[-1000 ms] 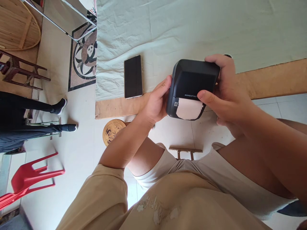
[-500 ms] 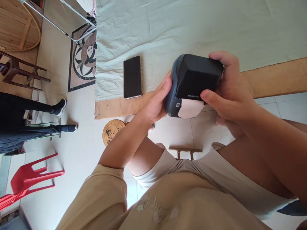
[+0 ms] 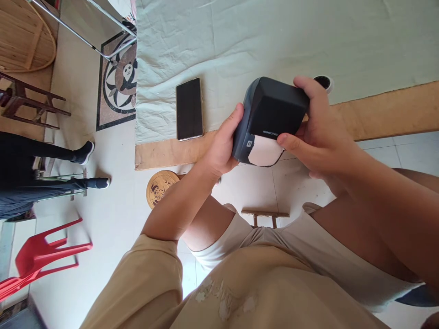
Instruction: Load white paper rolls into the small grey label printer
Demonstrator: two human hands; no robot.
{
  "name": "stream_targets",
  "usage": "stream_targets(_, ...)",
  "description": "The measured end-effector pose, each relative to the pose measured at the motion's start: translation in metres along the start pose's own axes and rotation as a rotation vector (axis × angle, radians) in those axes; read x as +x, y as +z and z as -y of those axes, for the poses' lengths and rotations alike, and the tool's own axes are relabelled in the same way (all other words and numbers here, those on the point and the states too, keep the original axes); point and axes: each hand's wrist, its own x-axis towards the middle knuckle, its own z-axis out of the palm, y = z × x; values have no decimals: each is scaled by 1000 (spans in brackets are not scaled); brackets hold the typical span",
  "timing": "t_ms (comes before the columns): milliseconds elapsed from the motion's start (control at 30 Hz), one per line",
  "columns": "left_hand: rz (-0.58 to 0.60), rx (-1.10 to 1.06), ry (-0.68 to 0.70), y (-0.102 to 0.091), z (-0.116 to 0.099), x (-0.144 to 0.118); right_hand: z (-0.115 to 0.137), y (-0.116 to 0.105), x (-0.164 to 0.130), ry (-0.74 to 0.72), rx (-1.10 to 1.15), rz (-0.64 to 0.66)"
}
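Observation:
I hold a small black label printer point(image 3: 274, 112) in both hands above the near edge of a table. My left hand point(image 3: 222, 146) grips its left side. My right hand point(image 3: 317, 132) wraps its right side, thumb on the front next to a strip of pale label paper point(image 3: 263, 152) that sticks out of the slot. A black phone point(image 3: 189, 108) lies face up on the pale green cloth point(image 3: 274, 36) to the left of the printer. A small white-rimmed dark round thing point(image 3: 324, 82) peeks out behind my right fingers.
The wooden table edge point(image 3: 387, 112) runs along below the cloth. A round wooden stool point(image 3: 159, 187) stands on the tiled floor by my left knee. A red plastic chair point(image 3: 41, 256) lies at lower left. Another person's legs point(image 3: 51, 169) are at far left, near a panda floor mat point(image 3: 120, 82).
I tilted the printer so its top faces me more and shifted it slightly left. The round thing behind my right hand has come into view.

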Motion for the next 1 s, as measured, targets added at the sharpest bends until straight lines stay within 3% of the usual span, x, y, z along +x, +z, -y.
stream_targets(167, 1, 47, 43, -9, 0, 0, -15, -2, 3, -20, 96, 90)
stream_targets(367, 17, -39, -14, -1, -4, 0, -8, -4, 1, -36, 52, 29)
stream_targets(467, 86, -39, 46, 2, -5, -3, 4, -8, -3, -113, -104, -98)
stream_targets(567, 76, 24, 116, 0, -3, -4, 15, -8, -8, -215, -272, -269)
stream_targets(800, -5, 95, 135, -4, 3, -2, 29, -9, -6, -98, -330, -548)
stream_targets(900, 15, 99, 117, -3, 0, -4, 28, -11, -3, -121, -351, -540)
stream_targets(1000, 84, 131, 128, -3, -4, -8, 28, -6, 0, -142, -528, -436)
